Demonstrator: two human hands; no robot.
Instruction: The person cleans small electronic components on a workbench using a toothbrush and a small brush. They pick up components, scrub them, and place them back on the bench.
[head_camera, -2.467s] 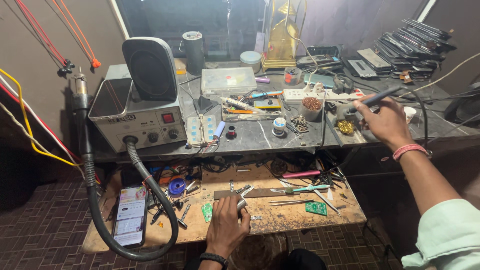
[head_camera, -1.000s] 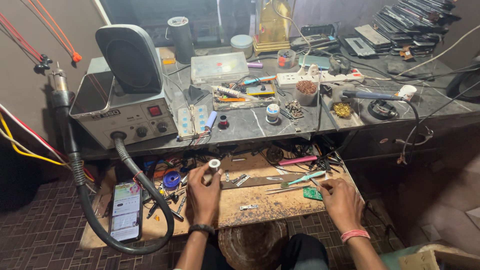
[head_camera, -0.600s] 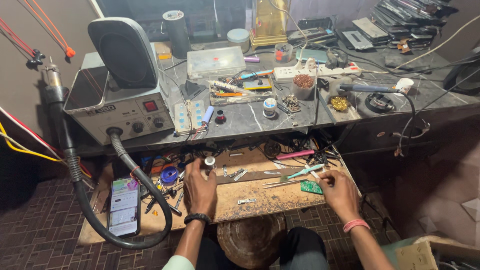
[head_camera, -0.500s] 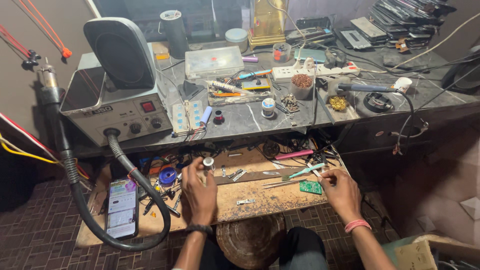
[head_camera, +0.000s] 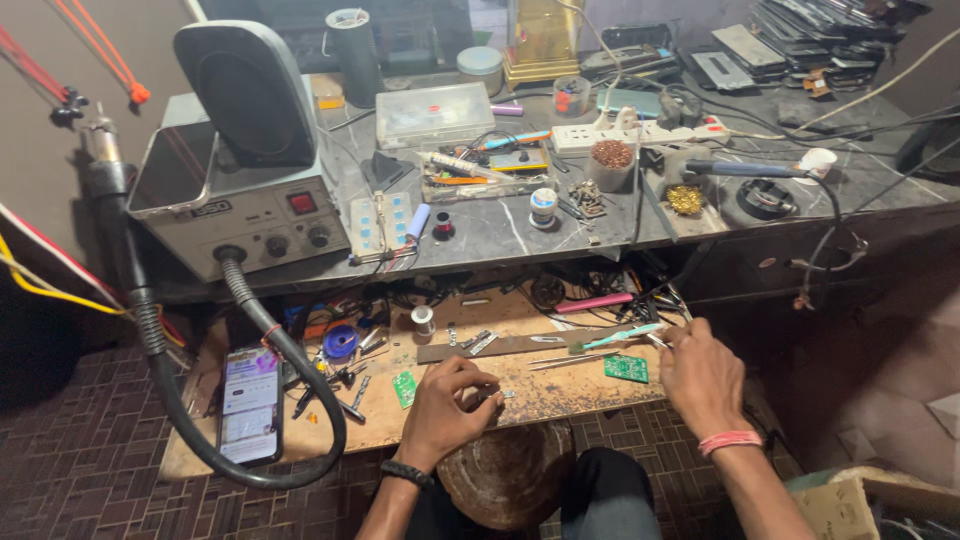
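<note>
On the left of our lower wooden board lies a smartphone with its screen lit, ringed by the thick black hose that runs up to the grey hot-air station on the marble bench. Further along the bench we see a clear plastic parts box holding small pieces too fine to tell apart, then a small cup filled with coppery bits, and a holder with a ball of brass wool.

On the board, a small white spool stands well apart from our hands. Our left hand rests on the board, fingers curled together around something small and dark that we cannot make out, just beside a small green circuit board. Our right hand hovers at the board's right edge, fingertips pinched near thin metal tweezers; we cannot tell whether they actually clamp them. A second green circuit board lies just left of that hand, with a teal toothbrush above it.
</note>
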